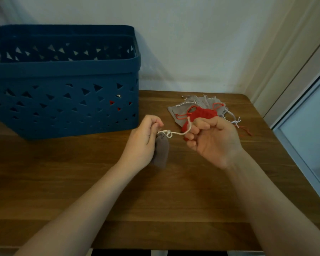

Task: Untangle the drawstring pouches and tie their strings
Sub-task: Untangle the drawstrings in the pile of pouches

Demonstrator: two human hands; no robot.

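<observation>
A small grey pouch hangs over the table, partly hidden behind my left hand. Its white drawstring shows a loose knot near the pouch's neck. My left hand pinches one end of the string above the pouch. My right hand pinches the other end, and the string runs taut between both hands. Behind my right hand lies a pile of grey pouches with a red pouch on top, their red and white strings spread around.
A dark blue plastic basket with triangular holes stands at the back left of the wooden table; something red shows through its holes. The wall is close behind. The table's right edge meets a window frame.
</observation>
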